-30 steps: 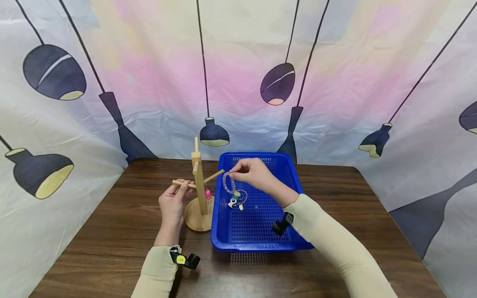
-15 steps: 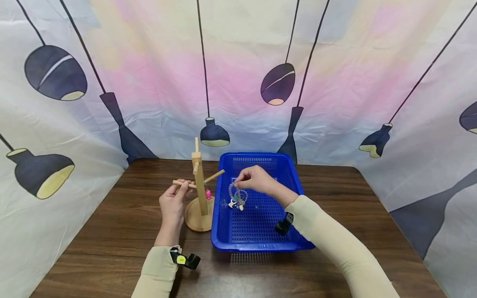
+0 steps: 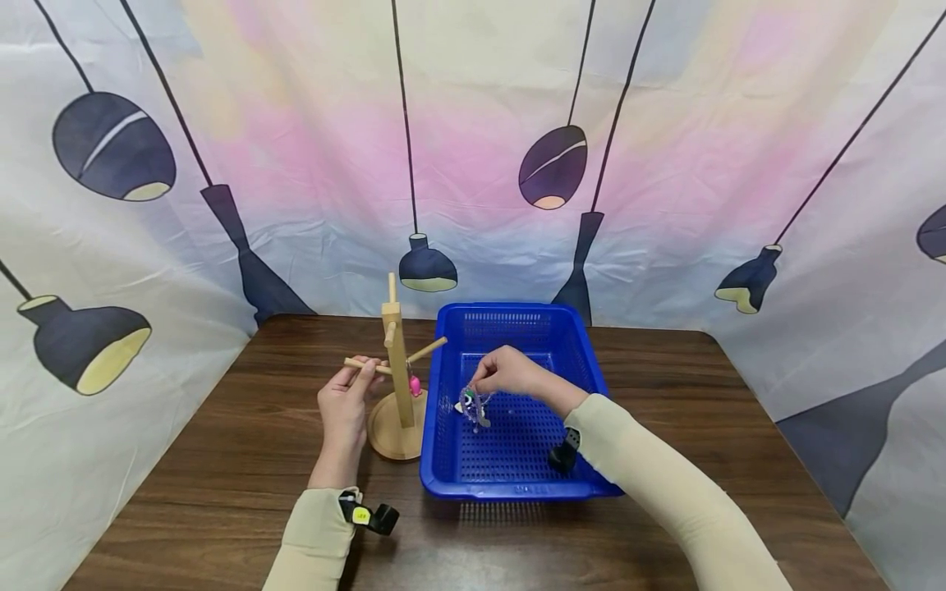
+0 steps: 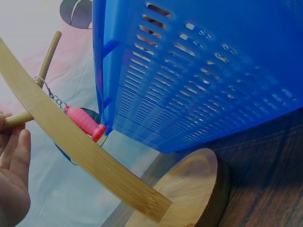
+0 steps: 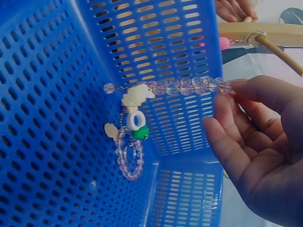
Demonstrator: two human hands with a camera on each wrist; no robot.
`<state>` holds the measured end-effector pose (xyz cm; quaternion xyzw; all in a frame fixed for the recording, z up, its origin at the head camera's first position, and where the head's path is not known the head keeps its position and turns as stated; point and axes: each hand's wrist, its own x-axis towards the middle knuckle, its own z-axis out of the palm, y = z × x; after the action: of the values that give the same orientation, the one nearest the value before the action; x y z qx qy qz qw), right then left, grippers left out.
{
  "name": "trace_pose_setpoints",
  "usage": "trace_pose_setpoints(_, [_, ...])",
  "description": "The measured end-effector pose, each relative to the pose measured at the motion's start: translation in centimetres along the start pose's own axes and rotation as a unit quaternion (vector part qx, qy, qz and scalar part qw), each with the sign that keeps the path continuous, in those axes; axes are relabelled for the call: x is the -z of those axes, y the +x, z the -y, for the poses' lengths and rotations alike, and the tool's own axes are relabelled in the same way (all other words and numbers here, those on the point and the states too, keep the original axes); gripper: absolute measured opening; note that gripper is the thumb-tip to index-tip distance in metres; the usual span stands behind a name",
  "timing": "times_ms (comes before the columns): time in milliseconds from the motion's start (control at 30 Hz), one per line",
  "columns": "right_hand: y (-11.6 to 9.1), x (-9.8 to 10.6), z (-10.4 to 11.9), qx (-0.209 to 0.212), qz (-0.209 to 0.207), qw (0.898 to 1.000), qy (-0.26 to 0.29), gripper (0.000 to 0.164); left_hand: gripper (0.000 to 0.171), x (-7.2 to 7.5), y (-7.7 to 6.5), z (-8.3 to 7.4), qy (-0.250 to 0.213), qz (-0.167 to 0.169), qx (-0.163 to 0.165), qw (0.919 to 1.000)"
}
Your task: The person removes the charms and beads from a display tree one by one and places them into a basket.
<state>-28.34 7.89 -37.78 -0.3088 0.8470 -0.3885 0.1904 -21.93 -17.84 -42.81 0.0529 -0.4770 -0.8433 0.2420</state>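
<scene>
In the head view my left hand (image 3: 342,410) holds a side peg of the wooden stand (image 3: 401,369), left of the basket. A pink charm (image 4: 83,120) hangs by a small chain from another peg. Inside the blue basket (image 3: 521,492), my right hand (image 3: 512,371) pinches one end of a beaded bracelet (image 5: 187,86) with clear, pale pink beads. A whitish charm (image 5: 137,96), a white ring (image 5: 137,120) and a green bead (image 5: 140,133) are close below the strand. Lower down is a second beaded loop (image 5: 130,163); whether the two are joined I cannot tell.
The basket has slotted walls and stands right beside the stand's round base (image 3: 384,439) on a dark wooden table (image 3: 244,460). A printed lamp-pattern cloth (image 3: 318,164) hangs behind the table.
My right hand has moved down and slightly right from the basket's left rim, lowering the bracelet so its beads bunch near the basket's floor. The left hand stays on the peg.
</scene>
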Motion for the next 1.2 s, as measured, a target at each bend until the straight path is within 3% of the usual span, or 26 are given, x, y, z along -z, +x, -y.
trace_pose_setpoints(133, [0.1, -0.3, -0.1, -0.028, 0.008, 1.0, -0.008, 0.013, 0.023, 0.0, 0.0, 0.0, -0.002, 0.0, 0.002, 1.0])
trace_pose_setpoints(433, [0.3, -0.6, -0.6, -0.045, 0.014, 0.999, -0.02, 0.014, 0.02, 0.0, 0.0, -0.1, 0.008, -0.001, 0.004, 1.0])
trace_pose_setpoints(667, [0.3, -0.4, -1.1, -0.073, 0.019, 0.997, -0.015, 0.014, 0.027, -0.1, 0.0, 0.0, 0.02, 0.002, -0.003, 0.9998])
trace_pose_setpoints(1200, [0.6, -0.4, -2.2, -0.142, 0.002, 0.99, -0.017, 0.012, 0.022, 0.1, -0.2, 0.0, 0.019, 0.001, -0.004, 0.9998])
